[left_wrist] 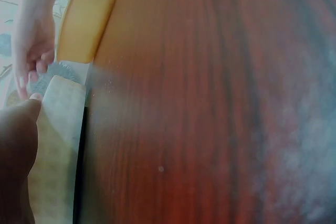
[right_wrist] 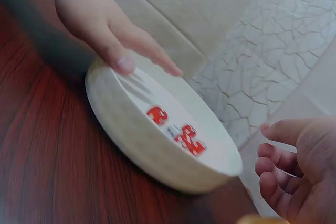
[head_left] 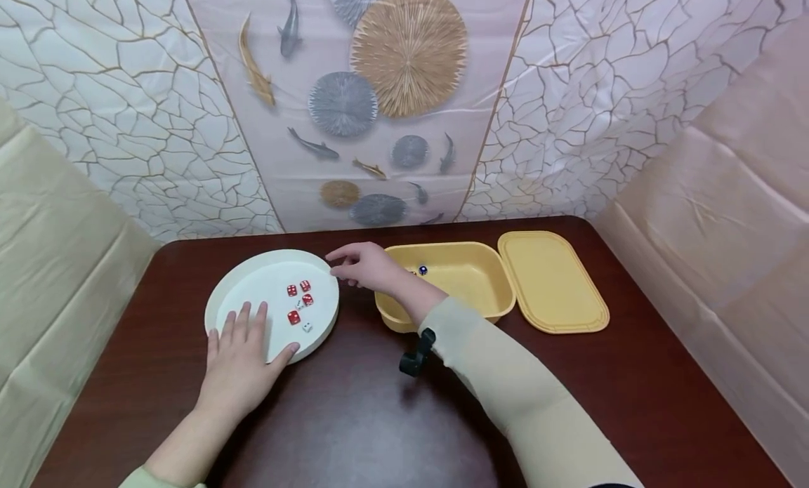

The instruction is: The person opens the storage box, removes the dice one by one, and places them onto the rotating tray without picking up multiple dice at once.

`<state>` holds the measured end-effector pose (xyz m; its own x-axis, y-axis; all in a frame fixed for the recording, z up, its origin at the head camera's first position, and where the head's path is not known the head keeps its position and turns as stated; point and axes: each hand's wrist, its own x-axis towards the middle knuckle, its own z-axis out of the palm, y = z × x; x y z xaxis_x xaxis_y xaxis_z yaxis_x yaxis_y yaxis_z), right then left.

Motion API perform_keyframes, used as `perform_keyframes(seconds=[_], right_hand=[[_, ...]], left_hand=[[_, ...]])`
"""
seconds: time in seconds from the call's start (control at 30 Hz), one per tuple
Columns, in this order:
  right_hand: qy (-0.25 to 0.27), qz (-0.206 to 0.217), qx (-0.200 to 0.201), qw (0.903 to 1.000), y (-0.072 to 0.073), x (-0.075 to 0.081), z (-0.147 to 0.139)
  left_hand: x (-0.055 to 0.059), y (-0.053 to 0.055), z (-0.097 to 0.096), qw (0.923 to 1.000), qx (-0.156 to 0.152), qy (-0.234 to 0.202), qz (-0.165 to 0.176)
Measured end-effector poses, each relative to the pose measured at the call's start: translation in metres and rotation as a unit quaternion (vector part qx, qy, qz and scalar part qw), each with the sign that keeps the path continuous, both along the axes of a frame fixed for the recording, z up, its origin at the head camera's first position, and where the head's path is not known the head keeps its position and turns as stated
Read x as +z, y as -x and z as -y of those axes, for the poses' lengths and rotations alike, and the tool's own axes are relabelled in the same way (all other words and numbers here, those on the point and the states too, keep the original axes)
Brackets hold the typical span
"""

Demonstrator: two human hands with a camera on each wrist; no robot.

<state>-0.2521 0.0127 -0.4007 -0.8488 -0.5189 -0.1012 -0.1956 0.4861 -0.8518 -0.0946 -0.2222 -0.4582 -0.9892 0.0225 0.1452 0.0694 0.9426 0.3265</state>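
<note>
A round white tray (head_left: 265, 281) with a raised rim stands on the left of the table. Several red dice (head_left: 293, 317) and a few white dice (head_left: 307, 327) lie on its floor, toward the right. My left hand (head_left: 237, 365) spreads its straight fingers over the tray's near-left side, thumb at the near rim. By the right rim hovers my right hand (head_left: 365, 265), its forefinger stretched out and its other fingers loosely bent. Seen from the right wrist, nothing sits between those fingers, and the hand (right_wrist: 310, 166) is apart from the tray wall (right_wrist: 157, 156).
Beneath my right forearm is a yellow rectangular box (head_left: 470, 281), with a dark blue die (head_left: 423, 270) inside, partly behind the wrist. A flat yellow lid (head_left: 556, 281) lies against its right side. Patterned cloth (head_left: 404, 158) hangs behind the dark wooden table (head_left: 354, 418).
</note>
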Motion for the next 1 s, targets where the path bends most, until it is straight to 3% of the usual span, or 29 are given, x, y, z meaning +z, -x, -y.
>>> perform_keyframes(seconds=[0.33,0.6,1.0], right_hand=[[0.017,-0.019,-0.047,0.9986,0.002,0.001,-0.079],[-0.003,-0.012,-0.098,0.9952,-0.001,-0.015,-0.142],[-0.034,-0.014,-0.122,0.9918,0.005,-0.028,-0.166]], left_hand=[[0.0,0.0,0.0,1.0,-0.002,-0.005,0.001],[-0.001,0.0,-0.001,1.0,-0.006,-0.003,-0.001],[-0.002,0.0,0.0,1.0,-0.005,-0.006,0.0]])
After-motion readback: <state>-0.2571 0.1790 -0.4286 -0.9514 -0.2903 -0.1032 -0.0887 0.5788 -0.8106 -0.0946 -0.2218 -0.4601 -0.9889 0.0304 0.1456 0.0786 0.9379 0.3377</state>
